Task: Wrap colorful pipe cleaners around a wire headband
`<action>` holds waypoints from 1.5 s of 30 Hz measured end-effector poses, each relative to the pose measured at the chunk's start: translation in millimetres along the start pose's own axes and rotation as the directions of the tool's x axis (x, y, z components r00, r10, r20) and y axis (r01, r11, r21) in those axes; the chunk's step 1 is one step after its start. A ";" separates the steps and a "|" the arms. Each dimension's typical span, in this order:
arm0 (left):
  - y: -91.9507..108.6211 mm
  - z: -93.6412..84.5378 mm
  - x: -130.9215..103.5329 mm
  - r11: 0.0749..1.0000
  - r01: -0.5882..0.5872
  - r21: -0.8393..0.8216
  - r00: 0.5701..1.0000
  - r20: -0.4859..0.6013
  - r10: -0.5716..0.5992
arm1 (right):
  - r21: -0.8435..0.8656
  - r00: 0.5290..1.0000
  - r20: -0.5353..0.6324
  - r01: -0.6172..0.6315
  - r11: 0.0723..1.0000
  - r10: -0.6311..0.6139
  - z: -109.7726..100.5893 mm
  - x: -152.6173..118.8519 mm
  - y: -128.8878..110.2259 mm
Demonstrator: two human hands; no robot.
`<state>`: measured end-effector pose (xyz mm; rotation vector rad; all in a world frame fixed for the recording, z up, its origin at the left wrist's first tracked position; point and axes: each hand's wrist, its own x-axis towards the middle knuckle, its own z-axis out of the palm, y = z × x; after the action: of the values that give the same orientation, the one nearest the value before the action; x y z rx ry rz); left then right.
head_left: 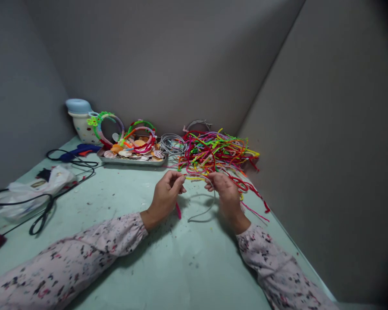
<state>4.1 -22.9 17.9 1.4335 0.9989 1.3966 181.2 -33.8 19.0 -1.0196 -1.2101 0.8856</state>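
I have the left hand (164, 196) up over the table (181, 280), thumb and forefinger pinched together on one end of a grey wire (214, 199). A pink fuzzy strip (178, 211) hangs below that same hand, its long axis nearly upright. And here's the key relation: from the left pinch, the wire runs off to the right, passes by the right fingertips, then bows downward and hooks back left to a free end between my two wrists. So its upper stretch lies crosswise, bridging both hands, with the right hand (226, 193) nearer the bend. Those right fingers are curled at the wire; whether they grasp it or merely steady it, I can't tell. Just beyond the hands sits the heap of colourful fuzzy stems (218, 150), closer to my right, with a wire coil (173, 145) beside it.
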 end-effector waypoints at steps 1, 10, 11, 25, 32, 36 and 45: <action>1.1 0.5 -0.7 1.000 0.003 -0.019 1.000 0.013 -0.002 | -0.043 0.999 0.043 0.003 0.999 -0.001 2.0 -2.9 -0.9; 6.8 0.4 0.6 0.912 0.293 -0.286 0.940 0.261 -0.220 | 0.073 0.997 0.071 -0.007 0.997 0.002 3.1 -4.5 1.0; 7.8 0.3 1.7 0.885 0.346 -0.312 0.918 0.309 -0.250 | 0.104 0.997 0.070 -0.022 0.994 0.014 2.7 -3.6 1.6; 26.5 -6.7 10.9 0.947 0.246 -0.208 0.914 0.375 -0.155 | 0.170 0.976 0.216 -0.047 0.984 0.009 -9.1 -1.6 -4.0; 37.4 -9.3 12.0 0.995 0.098 -0.016 0.907 0.413 -0.083 | -0.149 0.945 0.274 0.226 0.963 -0.179 -10.7 -0.8 -18.8; 36.6 -8.7 11.5 0.986 0.164 -0.003 0.891 0.429 -0.147 | -0.127 0.949 0.277 0.193 0.973 -0.152 -11.7 -3.0 -16.7; 34.7 -9.4 10.7 0.979 0.199 0.040 0.875 0.443 -0.196 | -0.177 0.946 0.299 0.185 0.967 -0.126 -4.9 -9.7 -16.6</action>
<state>-5.7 -22.4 54.0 1.5091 0.8103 0.8643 184.7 -48.8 31.5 -0.9620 -1.6308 0.8142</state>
